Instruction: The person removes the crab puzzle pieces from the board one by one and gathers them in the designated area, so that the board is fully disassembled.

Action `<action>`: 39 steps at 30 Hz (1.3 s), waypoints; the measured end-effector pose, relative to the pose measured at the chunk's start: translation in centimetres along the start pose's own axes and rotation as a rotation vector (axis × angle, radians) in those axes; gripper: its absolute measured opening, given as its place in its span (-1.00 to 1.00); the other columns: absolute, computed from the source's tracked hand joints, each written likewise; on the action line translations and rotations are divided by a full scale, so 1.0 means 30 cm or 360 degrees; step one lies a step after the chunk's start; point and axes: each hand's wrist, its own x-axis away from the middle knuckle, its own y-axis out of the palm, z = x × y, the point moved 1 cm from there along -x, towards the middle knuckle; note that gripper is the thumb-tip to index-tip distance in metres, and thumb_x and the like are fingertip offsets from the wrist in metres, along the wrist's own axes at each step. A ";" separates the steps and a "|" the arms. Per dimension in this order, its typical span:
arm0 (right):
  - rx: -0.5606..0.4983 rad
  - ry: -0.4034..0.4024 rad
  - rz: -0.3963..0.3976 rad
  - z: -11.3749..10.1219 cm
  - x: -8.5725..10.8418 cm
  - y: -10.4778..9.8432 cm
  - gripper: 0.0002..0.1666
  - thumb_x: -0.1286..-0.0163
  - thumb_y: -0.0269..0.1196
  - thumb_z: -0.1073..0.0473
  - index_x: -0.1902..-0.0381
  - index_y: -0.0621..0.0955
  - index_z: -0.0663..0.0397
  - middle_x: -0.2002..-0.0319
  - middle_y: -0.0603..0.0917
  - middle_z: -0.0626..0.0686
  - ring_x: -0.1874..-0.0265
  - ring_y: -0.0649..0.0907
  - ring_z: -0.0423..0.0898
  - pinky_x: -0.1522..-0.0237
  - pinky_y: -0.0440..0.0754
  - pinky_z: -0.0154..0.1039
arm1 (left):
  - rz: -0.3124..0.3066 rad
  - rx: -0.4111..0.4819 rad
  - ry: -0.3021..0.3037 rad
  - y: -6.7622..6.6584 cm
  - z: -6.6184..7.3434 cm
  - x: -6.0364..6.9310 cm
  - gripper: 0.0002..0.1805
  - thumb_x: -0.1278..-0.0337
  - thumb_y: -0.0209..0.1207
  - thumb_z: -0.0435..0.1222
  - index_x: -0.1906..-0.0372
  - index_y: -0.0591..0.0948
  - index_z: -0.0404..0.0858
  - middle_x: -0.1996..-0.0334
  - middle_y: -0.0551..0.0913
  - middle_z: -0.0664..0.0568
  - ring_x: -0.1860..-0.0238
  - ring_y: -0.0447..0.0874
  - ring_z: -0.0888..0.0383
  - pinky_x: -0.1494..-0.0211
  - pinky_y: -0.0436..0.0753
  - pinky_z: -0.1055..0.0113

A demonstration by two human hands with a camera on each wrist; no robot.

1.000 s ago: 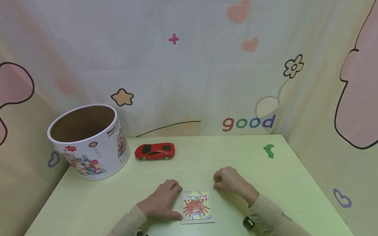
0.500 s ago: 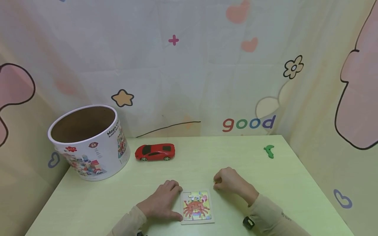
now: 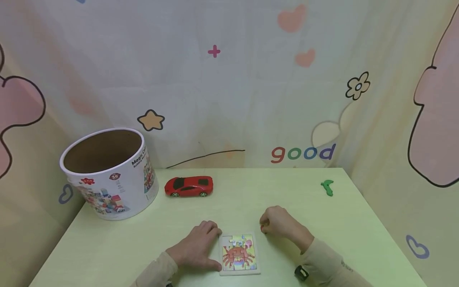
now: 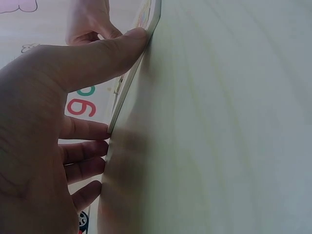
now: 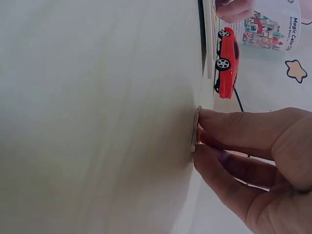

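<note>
A small square jigsaw puzzle [image 3: 239,255] with a red crab picture lies in a pale wooden frame near the table's front. Bare board shows at its upper left corner. My left hand [image 3: 197,247] lies along the frame's left side, thumb and index finger touching its corners, fingers fairly straight. In the left wrist view the thumb [image 4: 109,56] presses against the frame's edge [image 4: 127,90]. Right of the puzzle, my right hand [image 3: 283,225] pinches a thin puzzle piece [image 5: 196,129] between thumb and finger, low over the table. The fingers hide most of its picture.
A red toy car [image 3: 189,186] stands behind the puzzle. Left of it is a large white bucket [image 3: 114,195] with printed sides. A small green toy [image 3: 327,187] lies at the back right. A patterned curtain [image 3: 229,99] hangs behind the table [image 3: 272,187].
The right hand's fingers have shifted slightly on the puzzle piece, and a red part of it now shows. The left hand stays at the frame. The head view has tilted a little.
</note>
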 end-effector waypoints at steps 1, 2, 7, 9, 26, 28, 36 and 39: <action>-0.0004 -0.0002 0.0003 0.000 0.001 0.002 -0.91 -0.11 0.41 0.32 0.54 0.73 0.05 0.47 0.71 -0.06 0.54 0.45 -0.24 0.50 0.45 -0.37 | -0.0006 0.0002 0.0000 0.001 0.000 0.001 -0.01 0.26 0.24 0.45 -0.24 0.42 -0.10 -0.16 0.36 0.10 -0.18 0.28 0.14 -0.29 0.39 0.11; -0.0010 -0.0009 0.0006 0.000 0.002 0.003 -0.91 -0.11 0.41 0.32 0.53 0.73 0.05 0.46 0.71 -0.06 0.54 0.45 -0.25 0.50 0.45 -0.37 | -0.0011 -0.0001 -0.0001 0.001 0.000 0.002 -0.01 0.26 0.23 0.46 -0.24 0.42 -0.10 -0.16 0.36 0.11 -0.17 0.28 0.14 -0.28 0.39 0.12; -0.0026 -0.0015 0.0014 0.004 0.003 0.007 -0.92 -0.11 0.42 0.30 0.53 0.73 0.03 0.47 0.71 -0.10 0.54 0.46 -0.27 0.49 0.46 -0.39 | -0.0025 -0.0001 -0.0021 -0.002 0.002 0.003 -0.01 0.26 0.23 0.46 -0.24 0.41 -0.10 -0.16 0.35 0.12 -0.17 0.28 0.14 -0.28 0.39 0.13; -0.0024 -0.0018 0.0012 0.008 0.002 0.007 -0.92 -0.10 0.41 0.30 0.52 0.73 0.02 0.46 0.71 -0.10 0.53 0.47 -0.26 0.47 0.47 -0.38 | -0.0023 -0.0004 -0.0023 -0.002 0.002 0.002 -0.01 0.26 0.23 0.46 -0.24 0.41 -0.10 -0.16 0.35 0.11 -0.17 0.28 0.14 -0.28 0.39 0.13; -0.0063 0.0063 0.0075 -0.004 -0.003 0.005 -0.86 -0.12 0.44 0.26 0.31 0.75 0.12 0.37 0.72 -0.05 0.42 0.58 -0.22 0.37 0.58 -0.29 | -0.0008 -0.0026 -0.0009 -0.001 0.001 0.002 0.00 0.24 0.22 0.46 -0.25 0.41 -0.11 -0.16 0.35 0.11 -0.17 0.28 0.14 -0.28 0.39 0.13; -0.0077 0.0066 0.0095 -0.012 -0.003 0.007 -0.79 -0.13 0.43 0.27 0.24 0.74 0.17 0.34 0.73 0.00 0.40 0.62 -0.19 0.36 0.60 -0.28 | -0.0014 -0.0019 -0.0016 -0.002 0.001 0.003 0.00 0.25 0.21 0.46 -0.25 0.41 -0.11 -0.17 0.35 0.10 -0.18 0.28 0.14 -0.29 0.39 0.12; -0.0098 0.0041 0.0140 -0.035 0.001 0.022 -0.75 -0.13 0.42 0.23 0.20 0.73 0.18 0.35 0.71 -0.01 0.42 0.58 -0.22 0.38 0.56 -0.33 | -0.0004 -0.0007 -0.0011 0.003 0.001 0.007 0.00 0.24 0.21 0.46 -0.26 0.41 -0.10 -0.17 0.35 0.12 -0.18 0.28 0.14 -0.29 0.39 0.12; -0.0109 0.0031 0.0127 -0.043 -0.002 0.026 -0.74 -0.14 0.42 0.21 0.20 0.73 0.18 0.33 0.72 -0.01 0.41 0.59 -0.21 0.36 0.58 -0.32 | -0.0002 -0.0007 -0.0009 0.001 0.004 0.007 0.00 0.24 0.22 0.46 -0.25 0.41 -0.11 -0.16 0.35 0.11 -0.18 0.28 0.14 -0.29 0.39 0.12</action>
